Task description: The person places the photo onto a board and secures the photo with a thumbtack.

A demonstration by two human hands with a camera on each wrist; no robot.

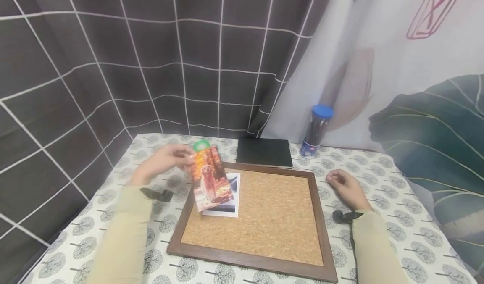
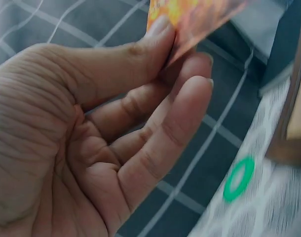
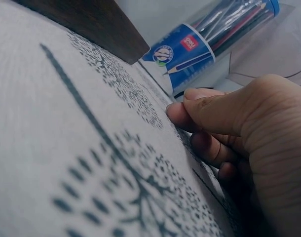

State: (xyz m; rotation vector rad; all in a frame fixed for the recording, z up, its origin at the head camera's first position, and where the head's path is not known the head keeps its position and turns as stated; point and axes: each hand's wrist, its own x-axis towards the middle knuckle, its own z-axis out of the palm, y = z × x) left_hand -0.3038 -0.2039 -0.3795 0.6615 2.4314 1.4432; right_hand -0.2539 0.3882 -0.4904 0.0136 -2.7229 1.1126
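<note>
My left hand point(image 1: 168, 160) pinches a photo of a golden dog among orange autumn leaves point(image 1: 211, 181) by its upper left edge, thumb on the front. The picture hangs tilted over the left part of a cork board point(image 1: 280, 216) with a brown wooden frame. Partly behind it, a second photo with a white border point(image 1: 236, 210) lies on the cork. To the right of the frame, my right hand point(image 1: 348, 187) rests by the table, fingers loosely curled and holding nothing. In the left wrist view, the thumb point(image 2: 158, 37) presses the corner of the dog photo.
A green ring point(image 1: 201, 145) lies behind the left hand. Beyond the board's far edge sits a black notebook point(image 1: 264, 151). A blue-lidded tub of pencils point(image 1: 316, 130) stands at the back right. A tree-print cloth point(image 1: 378, 225) covers the table, with a dark checked curtain point(image 1: 151, 65) behind.
</note>
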